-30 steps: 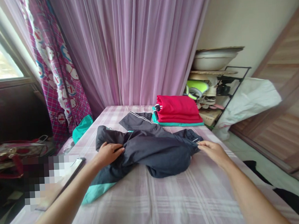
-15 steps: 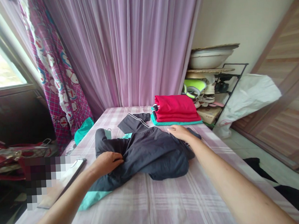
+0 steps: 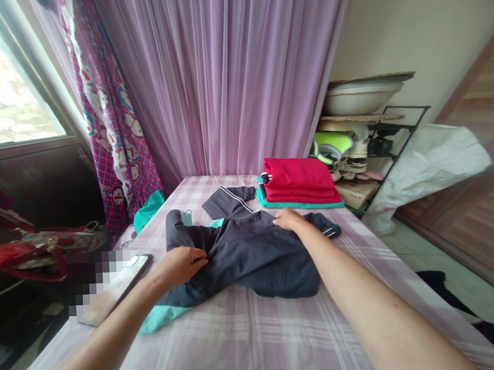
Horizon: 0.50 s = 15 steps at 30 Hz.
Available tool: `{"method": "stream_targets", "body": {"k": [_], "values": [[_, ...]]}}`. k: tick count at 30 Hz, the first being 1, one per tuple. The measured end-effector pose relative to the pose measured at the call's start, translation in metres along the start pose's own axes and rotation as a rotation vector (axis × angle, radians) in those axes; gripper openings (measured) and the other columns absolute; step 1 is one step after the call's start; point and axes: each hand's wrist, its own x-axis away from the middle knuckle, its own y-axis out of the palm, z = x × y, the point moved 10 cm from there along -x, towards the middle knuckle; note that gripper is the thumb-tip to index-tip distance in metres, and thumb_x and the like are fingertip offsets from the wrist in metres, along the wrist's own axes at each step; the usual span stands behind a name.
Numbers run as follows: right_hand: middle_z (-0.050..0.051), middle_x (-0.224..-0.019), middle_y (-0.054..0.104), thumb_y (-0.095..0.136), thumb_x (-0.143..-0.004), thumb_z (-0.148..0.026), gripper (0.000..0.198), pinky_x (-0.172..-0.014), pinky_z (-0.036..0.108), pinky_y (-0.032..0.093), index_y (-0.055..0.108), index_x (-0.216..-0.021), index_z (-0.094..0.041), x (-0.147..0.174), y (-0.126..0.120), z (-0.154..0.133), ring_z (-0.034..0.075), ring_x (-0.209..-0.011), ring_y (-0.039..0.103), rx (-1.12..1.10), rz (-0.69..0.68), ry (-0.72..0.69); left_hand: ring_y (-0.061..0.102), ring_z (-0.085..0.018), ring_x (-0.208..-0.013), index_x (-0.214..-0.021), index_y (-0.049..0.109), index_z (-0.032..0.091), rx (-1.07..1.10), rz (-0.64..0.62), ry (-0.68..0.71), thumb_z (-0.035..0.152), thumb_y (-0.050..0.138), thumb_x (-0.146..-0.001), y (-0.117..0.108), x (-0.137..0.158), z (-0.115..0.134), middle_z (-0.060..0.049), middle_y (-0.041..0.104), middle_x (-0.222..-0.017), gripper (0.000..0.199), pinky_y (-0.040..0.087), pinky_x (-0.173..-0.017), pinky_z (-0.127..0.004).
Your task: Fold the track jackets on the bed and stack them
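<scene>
A dark garment (image 3: 254, 256) with white piping and teal patches lies crumpled on the checked bed sheet (image 3: 255, 339); its exact kind I cannot tell. My left hand (image 3: 184, 264) is closed, its fingertips pinching the cloth at the garment's left side. On the far right part of it, my right hand (image 3: 289, 220) also grips the fabric, fingers curled under. One dark section with double white stripes extends beyond my hands toward the curtain, and another striped end shows right of my right wrist. Behind my right hand sits a folded stack of red clothes (image 3: 300, 179) over teal cloth.
A phone (image 3: 118, 291) lies at the left edge of the bed, near my left forearm. Purple curtains (image 3: 225, 81) hang behind. To the right stand a shoe rack (image 3: 380, 156) with a basin on top and a white plastic bag (image 3: 432, 164).
My view has turned slightly left. My right hand has shifted a little left over the dark garment, and more of the striped end shows at the right. Both hands keep their grip.
</scene>
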Motion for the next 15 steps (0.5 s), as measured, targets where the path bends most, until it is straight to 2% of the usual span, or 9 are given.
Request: {"method": "stream_targets", "body": {"k": [2,4,7,9,12,14,15], "values": [[0.005,-0.096,0.077,0.059,-0.085,-0.033,0.023,-0.082,0.032,0.050,0.078,-0.093,-0.023,0.012,-0.008,-0.014,0.024,-0.095,0.068,-0.041,0.010,-0.090,0.070,-0.022,-0.084,-0.096,0.074,0.027,0.032,0.053,-0.013,0.042,0.045,-0.090,-0.008,-0.002,-0.002,-0.003,0.076,-0.090,0.033,0.051,-0.074,-0.029],[0.003,-0.098,0.077,0.055,-0.087,-0.030,0.025,-0.083,0.029,0.049,0.077,-0.096,-0.024,0.034,-0.011,-0.044,0.021,-0.094,0.067,-0.111,0.003,-0.286,0.069,-0.024,-0.099,-0.113,0.070,0.027,0.069,0.199,-0.009,0.046,0.047,-0.090,-0.030,-0.002,-0.001,-0.005,0.074,-0.110,0.039,0.052,-0.087,-0.033],[0.003,-0.097,0.077,0.056,-0.086,-0.024,0.023,-0.092,0.033,0.045,0.078,-0.093,-0.025,0.093,-0.009,-0.098,0.020,-0.096,0.066,-0.134,-0.004,-0.682,0.061,-0.027,-0.120,-0.135,0.058,0.026,0.025,0.399,0.056,0.046,0.047,-0.092,-0.067,-0.003,0.016,-0.008,0.063,-0.135,0.048,0.047,-0.103,-0.040],[0.003,-0.097,0.076,0.058,-0.088,-0.023,0.021,-0.104,0.042,0.036,0.078,-0.092,-0.027,0.134,-0.003,-0.116,0.021,-0.102,0.064,-0.071,0.020,-0.822,0.052,-0.027,-0.132,-0.143,0.050,0.029,-0.086,0.432,0.122,0.036,0.046,-0.094,-0.079,-0.011,0.037,-0.008,0.053,-0.146,0.050,0.040,-0.111,-0.044],[0.003,-0.097,0.076,0.059,-0.091,-0.023,0.019,-0.111,0.050,0.025,0.077,-0.094,-0.028,0.180,0.007,-0.116,0.020,-0.106,0.062,-0.078,-0.010,-0.872,0.030,-0.029,-0.147,-0.147,0.045,0.033,-0.296,0.367,0.232,0.016,0.050,-0.088,-0.072,-0.031,0.069,-0.008,0.033,-0.161,0.062,0.022,-0.120,-0.052],[0.001,-0.097,0.076,0.059,-0.092,-0.022,0.019,-0.113,0.051,0.022,0.076,-0.094,-0.030,0.196,0.010,-0.100,0.020,-0.108,0.061,-0.105,-0.029,-0.842,0.019,-0.030,-0.151,-0.141,0.052,0.035,-0.385,0.280,0.308,0.009,0.055,-0.082,-0.057,-0.047,0.083,-0.007,0.025,-0.164,0.065,0.013,-0.121,-0.056],[0.001,-0.097,0.076,0.058,-0.092,-0.022,0.020,-0.113,0.051,0.022,0.076,-0.094,-0.030,0.200,0.010,-0.089,0.020,-0.109,0.061,-0.111,-0.033,-0.813,0.018,-0.031,-0.151,-0.135,0.059,0.034,-0.408,0.239,0.337,0.010,0.057,-0.081,-0.048,-0.053,0.087,-0.007,0.026,-0.164,0.059,0.010,-0.121,-0.057]]}}
